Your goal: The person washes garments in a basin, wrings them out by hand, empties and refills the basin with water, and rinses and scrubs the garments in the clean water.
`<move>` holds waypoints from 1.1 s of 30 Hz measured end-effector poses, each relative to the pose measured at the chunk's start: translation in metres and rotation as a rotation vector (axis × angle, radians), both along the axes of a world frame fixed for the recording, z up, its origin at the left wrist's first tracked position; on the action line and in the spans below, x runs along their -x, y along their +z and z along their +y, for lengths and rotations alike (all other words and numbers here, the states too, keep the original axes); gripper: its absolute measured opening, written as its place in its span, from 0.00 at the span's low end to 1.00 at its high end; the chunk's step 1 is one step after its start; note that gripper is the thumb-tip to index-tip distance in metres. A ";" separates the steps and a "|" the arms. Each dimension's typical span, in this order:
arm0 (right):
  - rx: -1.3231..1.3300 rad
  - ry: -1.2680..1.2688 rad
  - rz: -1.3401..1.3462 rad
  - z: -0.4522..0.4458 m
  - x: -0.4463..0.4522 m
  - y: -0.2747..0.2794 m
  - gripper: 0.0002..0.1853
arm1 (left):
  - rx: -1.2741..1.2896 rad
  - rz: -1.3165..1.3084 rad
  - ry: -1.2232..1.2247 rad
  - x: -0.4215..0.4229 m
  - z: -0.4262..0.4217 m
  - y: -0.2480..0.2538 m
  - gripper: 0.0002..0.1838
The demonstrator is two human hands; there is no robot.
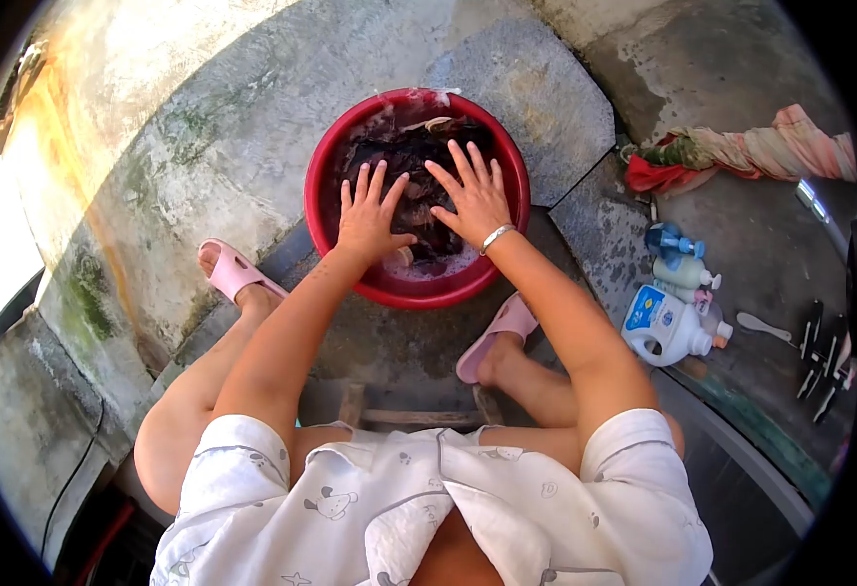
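A round red basin (318, 186) stands on the ground in front of me, holding dark wet clothes (411, 156) in water with some suds. Over the left part of the basin is my left hand (370, 220), its fingers spread and nothing in it. My right hand (474, 195), with a silver bracelet (496, 237) at the wrist, is over the right part, also with fingers spread and holding nothing. Both hands are above or lightly touching the clothes; I cannot tell which. A pale item (433, 124) shows at the basin's far side.
To the right are a white detergent jug (661, 325), several smaller bottles (682, 269), a white brush or spoon-like tool (764, 324) and a twisted cloth (755, 154). My feet in pink slippers (238, 273) flank the basin. A wooden stool (418, 417) is below me.
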State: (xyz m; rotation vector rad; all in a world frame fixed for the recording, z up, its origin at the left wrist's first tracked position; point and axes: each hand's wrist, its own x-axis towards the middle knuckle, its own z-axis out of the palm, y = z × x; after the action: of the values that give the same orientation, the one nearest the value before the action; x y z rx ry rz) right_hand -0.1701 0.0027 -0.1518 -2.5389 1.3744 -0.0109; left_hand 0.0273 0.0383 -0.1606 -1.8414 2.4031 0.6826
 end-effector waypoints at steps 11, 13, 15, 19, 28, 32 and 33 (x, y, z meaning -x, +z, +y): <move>-0.388 0.023 0.166 0.004 -0.002 -0.062 0.38 | -0.080 -0.119 -0.255 -0.024 -0.006 -0.076 0.41; -0.380 0.035 0.230 -0.002 -0.002 -0.050 0.35 | -0.057 0.040 -0.181 -0.028 -0.017 -0.064 0.25; -0.395 -0.045 0.159 -0.007 -0.004 -0.024 0.35 | -0.174 0.150 -0.028 -0.024 -0.032 -0.021 0.20; -0.122 -0.149 -0.322 0.013 -0.026 0.030 0.37 | -0.161 0.485 0.202 -0.026 -0.044 0.026 0.13; -0.225 -0.487 -0.396 0.014 -0.044 0.058 0.22 | -0.005 0.672 -0.006 -0.026 -0.043 0.139 0.20; -0.246 -0.368 -0.360 0.002 -0.015 0.094 0.19 | 0.111 0.545 -0.062 -0.041 -0.036 0.127 0.24; -0.366 -0.350 -0.494 -0.002 -0.008 0.097 0.15 | 0.163 0.523 -0.076 -0.043 -0.034 0.119 0.21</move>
State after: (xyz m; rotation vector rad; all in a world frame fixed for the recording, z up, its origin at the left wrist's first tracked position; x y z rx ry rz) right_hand -0.1623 0.0004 -0.0547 -1.8147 1.4303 -0.3856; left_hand 0.0706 0.0046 -0.0413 -1.7899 2.9047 1.1101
